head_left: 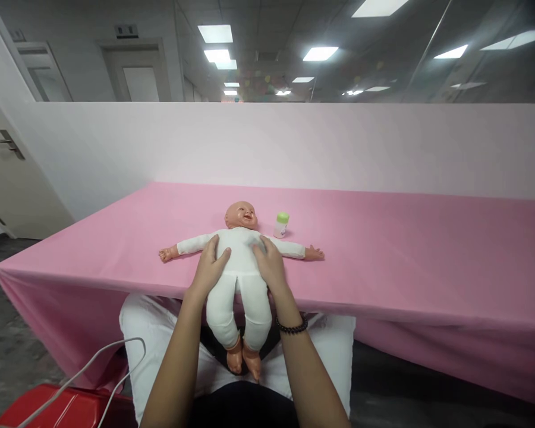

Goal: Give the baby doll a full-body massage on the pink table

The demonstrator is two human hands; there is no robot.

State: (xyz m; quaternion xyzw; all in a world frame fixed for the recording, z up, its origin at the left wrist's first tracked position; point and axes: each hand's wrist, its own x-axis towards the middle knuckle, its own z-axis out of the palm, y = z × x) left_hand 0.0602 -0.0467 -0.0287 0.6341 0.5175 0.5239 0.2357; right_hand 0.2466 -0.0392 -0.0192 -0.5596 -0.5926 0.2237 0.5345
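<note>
Pink cloth [410, 255] spreads toward three o'clock; a jar [281, 226] (green-lidded) stands on it near mid-view. Door [22, 178] at nine, red object [66, 410] and white cable [136, 339] at eight, window [267, 74] at twelve.

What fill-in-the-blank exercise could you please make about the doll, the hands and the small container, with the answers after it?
The baby doll lies on its ____ on the pink cloth.
The left hand and the right hand touch opposite ____ of the doll's torso.
A dark beaded bracelet circles the wrist of the ____ hand.
The small container near the doll's head has a lid coloured ____.

Missing words: back; sides; right; green.
</note>
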